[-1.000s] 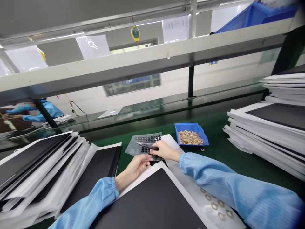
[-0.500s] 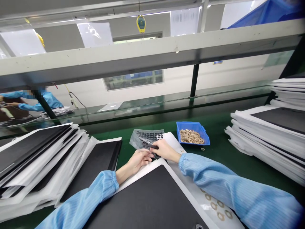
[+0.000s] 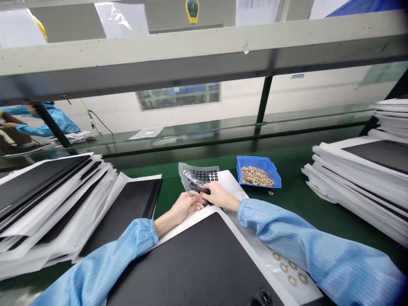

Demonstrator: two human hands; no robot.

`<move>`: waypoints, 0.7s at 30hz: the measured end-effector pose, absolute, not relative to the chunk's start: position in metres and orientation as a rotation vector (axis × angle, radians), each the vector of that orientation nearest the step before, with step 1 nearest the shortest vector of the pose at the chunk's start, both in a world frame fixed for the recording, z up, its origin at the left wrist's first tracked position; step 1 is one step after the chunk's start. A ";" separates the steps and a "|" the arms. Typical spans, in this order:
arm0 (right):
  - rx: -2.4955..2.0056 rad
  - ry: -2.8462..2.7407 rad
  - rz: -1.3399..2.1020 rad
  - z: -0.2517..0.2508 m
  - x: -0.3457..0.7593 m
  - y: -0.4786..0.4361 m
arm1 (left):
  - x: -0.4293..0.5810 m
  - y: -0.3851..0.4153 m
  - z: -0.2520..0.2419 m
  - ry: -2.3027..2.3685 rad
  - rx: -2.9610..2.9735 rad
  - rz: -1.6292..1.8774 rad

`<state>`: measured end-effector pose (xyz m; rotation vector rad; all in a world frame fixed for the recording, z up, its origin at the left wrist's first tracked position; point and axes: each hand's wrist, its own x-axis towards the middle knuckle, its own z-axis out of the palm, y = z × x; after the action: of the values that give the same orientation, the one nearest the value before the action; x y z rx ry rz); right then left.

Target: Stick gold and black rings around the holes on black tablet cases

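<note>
In the head view, my right hand (image 3: 219, 196) is closed round a slim black tool (image 3: 200, 188) that looks like tweezers, its tip pointing left over a clear plastic sheet (image 3: 187, 173) with rows of black rings. My left hand (image 3: 188, 205) lies just beside it, fingers curled together near the far corner of a large black panel (image 3: 197, 259). What the left fingertips pinch is hidden. The panel rests on white paper and has a round fitting (image 3: 265, 296) at its near right corner. Under my right forearm lies a sheet with tan rings (image 3: 292, 280).
A blue bin (image 3: 278, 180) full of small tan rings stands behind my right hand; one loose ring (image 3: 270, 193) lies before it. Stacks of paper-wrapped black panels flank me, left (image 3: 41, 204) and right (image 3: 357, 195). A shelf beam (image 3: 204, 46) crosses above. Far left, another person (image 3: 62, 123) works.
The camera view has tilted down slightly, showing more of the panel's near right corner. Both hands stay together near the panel's far corner, with the black tool still in my right hand.
</note>
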<state>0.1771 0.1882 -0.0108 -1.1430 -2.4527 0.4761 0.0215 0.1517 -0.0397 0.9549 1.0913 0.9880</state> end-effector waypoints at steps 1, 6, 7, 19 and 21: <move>-1.153 -2.439 0.495 -0.010 0.177 0.189 | 0.022 0.151 -0.038 1.111 0.972 0.968; -1.202 -2.344 0.645 -0.003 0.188 0.198 | 0.025 0.146 -0.029 1.220 1.053 0.854; -1.195 -2.325 0.691 0.000 0.190 0.200 | 0.025 0.145 -0.027 1.244 1.069 0.826; -1.148 -2.184 1.343 0.055 0.237 0.128 | -0.024 0.079 0.055 1.467 1.651 0.357; -1.162 -2.165 1.419 0.052 0.256 0.096 | -0.012 0.053 0.059 1.430 2.105 0.332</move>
<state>0.2557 0.0964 0.0520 -1.1622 -2.1646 1.4193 -0.0115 0.0532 0.0594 2.1053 1.4299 0.3323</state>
